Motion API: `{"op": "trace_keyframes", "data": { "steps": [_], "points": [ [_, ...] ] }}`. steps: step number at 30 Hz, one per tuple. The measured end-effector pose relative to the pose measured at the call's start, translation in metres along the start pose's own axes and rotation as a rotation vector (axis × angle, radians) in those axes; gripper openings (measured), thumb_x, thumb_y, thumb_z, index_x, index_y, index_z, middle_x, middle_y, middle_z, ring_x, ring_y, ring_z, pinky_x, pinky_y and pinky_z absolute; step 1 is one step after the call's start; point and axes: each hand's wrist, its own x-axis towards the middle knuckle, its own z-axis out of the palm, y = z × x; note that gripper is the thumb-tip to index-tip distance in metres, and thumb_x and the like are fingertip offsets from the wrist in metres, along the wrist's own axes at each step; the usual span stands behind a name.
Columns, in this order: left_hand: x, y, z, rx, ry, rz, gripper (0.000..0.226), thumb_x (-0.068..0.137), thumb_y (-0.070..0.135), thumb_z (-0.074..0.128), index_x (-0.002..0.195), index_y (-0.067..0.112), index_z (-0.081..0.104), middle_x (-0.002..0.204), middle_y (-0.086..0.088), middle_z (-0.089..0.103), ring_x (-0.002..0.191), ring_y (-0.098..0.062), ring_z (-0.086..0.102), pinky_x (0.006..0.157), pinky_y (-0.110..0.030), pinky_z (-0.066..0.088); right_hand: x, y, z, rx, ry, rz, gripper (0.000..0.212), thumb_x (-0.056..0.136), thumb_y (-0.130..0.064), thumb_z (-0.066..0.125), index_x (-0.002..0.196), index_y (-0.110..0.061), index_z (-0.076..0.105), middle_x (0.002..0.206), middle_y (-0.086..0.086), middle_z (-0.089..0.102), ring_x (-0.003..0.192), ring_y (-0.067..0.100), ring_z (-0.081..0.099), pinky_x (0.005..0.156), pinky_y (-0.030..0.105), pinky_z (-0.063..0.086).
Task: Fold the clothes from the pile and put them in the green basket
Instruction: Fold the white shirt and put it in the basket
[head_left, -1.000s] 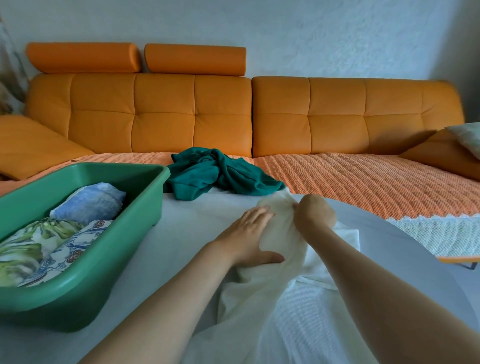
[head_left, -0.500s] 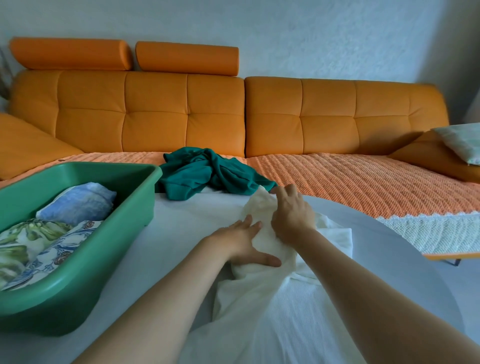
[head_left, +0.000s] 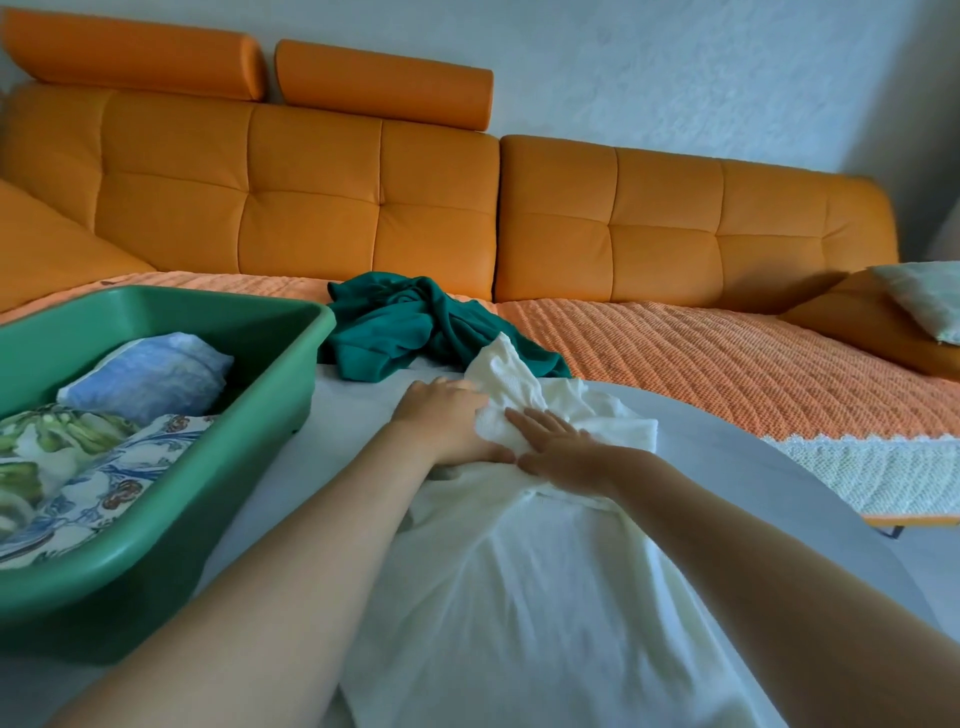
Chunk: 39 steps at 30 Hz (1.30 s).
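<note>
The left hand (head_left: 447, 423) lies flat with relaxed fingers, pressing down on a white garment (head_left: 519, 571). The right hand (head_left: 563, 449) is just beside it, palm down and fingers straight on the same cloth. The garment spreads under both hands and back toward the person across the table (head_left: 337, 415), with a bunched end rising just past the fingertips. Beyond that is a crumpled dark green garment (head_left: 395, 332). To the left of the left hand is the green basket (head_left: 208, 499), holding folded clothes (head_left: 145, 374). Behind everything is an orange sofa (head_left: 675, 234).
</note>
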Motion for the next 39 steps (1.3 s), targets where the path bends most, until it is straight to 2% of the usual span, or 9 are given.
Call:
{"op": "trace_keyframes", "data": {
  "steps": [6, 14, 17, 19, 26, 30, 34, 37, 39],
  "points": [
    [0.005, -0.013, 0.015, -0.266, -0.03, -0.022, 0.061, 0.094, 0.055, 0.052, 0.15, 0.036, 0.039, 0.157, 0.009, 0.036, 0.143, -0.016, 0.032, 0.111, -0.039, 0.033, 0.024, -0.008, 0.001, -0.106, 0.135, 0.008, 0.059, 0.107, -0.036, 0.028, 0.159, -0.041, 0.0, 0.168, 0.001, -0.009, 0.154, 0.021, -0.01, 0.124, 0.053, 0.0],
    [-0.016, -0.023, 0.002, -0.369, 0.184, -0.052, 0.034, 0.095, 0.033, 0.061, 0.129, 0.028, 0.054, 0.133, 0.003, 0.048, 0.123, -0.017, 0.047, 0.099, -0.035, 0.044, 0.002, -0.027, 0.006, -0.204, 0.471, 0.024, 0.048, 0.106, -0.044, 0.03, 0.152, -0.028, 0.036, 0.162, 0.008, 0.025, 0.149, 0.028, 0.02, 0.119, 0.048, 0.017],
    [-0.041, -0.02, -0.005, -0.329, 0.238, -0.048, 0.009, 0.094, 0.028, 0.061, 0.097, 0.027, 0.052, 0.108, 0.006, 0.052, 0.097, -0.014, 0.052, 0.079, -0.03, 0.044, -0.019, -0.037, 0.001, -0.181, 0.461, -0.051, 0.052, 0.106, -0.043, 0.035, 0.154, -0.025, 0.032, 0.163, 0.008, 0.023, 0.15, 0.027, 0.019, 0.12, 0.046, 0.018],
    [-0.061, -0.018, -0.007, -0.334, 0.151, -0.077, 0.013, 0.092, 0.031, 0.061, 0.085, 0.029, 0.051, 0.096, 0.009, 0.056, 0.088, -0.014, 0.055, 0.074, -0.031, 0.047, -0.035, -0.046, 0.002, -0.184, 0.461, -0.112, 0.053, 0.104, -0.043, 0.039, 0.154, -0.026, 0.032, 0.163, 0.006, 0.023, 0.149, 0.027, 0.021, 0.12, 0.045, 0.019],
    [-0.12, -0.019, -0.011, -0.268, -0.068, -0.222, 0.03, 0.085, 0.048, 0.06, 0.097, 0.021, 0.057, 0.099, 0.005, 0.057, 0.085, -0.013, 0.056, 0.071, -0.031, 0.046, -0.101, -0.085, 0.025, -0.135, 0.416, -0.252, 0.027, 0.094, -0.035, 0.06, 0.12, -0.027, 0.054, 0.122, -0.003, 0.05, 0.113, 0.02, 0.052, 0.096, 0.035, 0.044],
    [-0.142, -0.029, -0.01, -0.29, -0.172, -0.257, 0.024, 0.086, 0.038, 0.062, 0.085, 0.015, 0.057, 0.088, -0.002, 0.061, 0.074, -0.018, 0.053, 0.064, -0.032, 0.039, -0.124, -0.099, 0.045, -0.172, 0.257, -0.262, 0.039, 0.093, -0.048, 0.061, 0.128, -0.032, 0.058, 0.13, 0.0, 0.051, 0.121, 0.021, 0.049, 0.103, 0.039, 0.041],
    [-0.153, -0.025, -0.024, -0.446, -0.08, -0.255, 0.023, 0.088, 0.029, 0.054, 0.074, 0.018, 0.04, 0.074, -0.001, 0.041, 0.065, -0.018, 0.038, 0.06, -0.032, 0.027, -0.141, -0.106, 0.057, -0.089, 0.112, -0.222, 0.061, 0.093, -0.057, 0.057, 0.148, -0.036, 0.042, 0.153, -0.003, 0.038, 0.138, 0.021, 0.034, 0.114, 0.043, 0.031],
    [-0.158, -0.01, -0.045, -0.678, 0.052, -0.21, 0.027, 0.09, 0.026, 0.053, 0.072, 0.017, 0.035, 0.069, -0.001, 0.034, 0.064, -0.019, 0.037, 0.062, -0.032, 0.028, -0.147, -0.104, 0.042, 0.134, 0.052, -0.153, 0.044, 0.101, -0.03, 0.054, 0.144, -0.031, 0.05, 0.154, -0.003, 0.042, 0.14, 0.018, 0.041, 0.117, 0.037, 0.033],
    [-0.165, 0.01, -0.057, -0.783, 0.032, -0.104, 0.024, 0.095, 0.025, 0.055, 0.077, 0.014, 0.044, 0.07, -0.001, 0.038, 0.064, -0.017, 0.041, 0.06, -0.032, 0.03, -0.144, -0.096, 0.023, 0.4, 0.19, -0.009, 0.037, 0.1, -0.012, 0.046, 0.131, -0.023, 0.063, 0.135, 0.001, 0.062, 0.116, 0.018, 0.061, 0.096, 0.03, 0.052]
  ]
}}
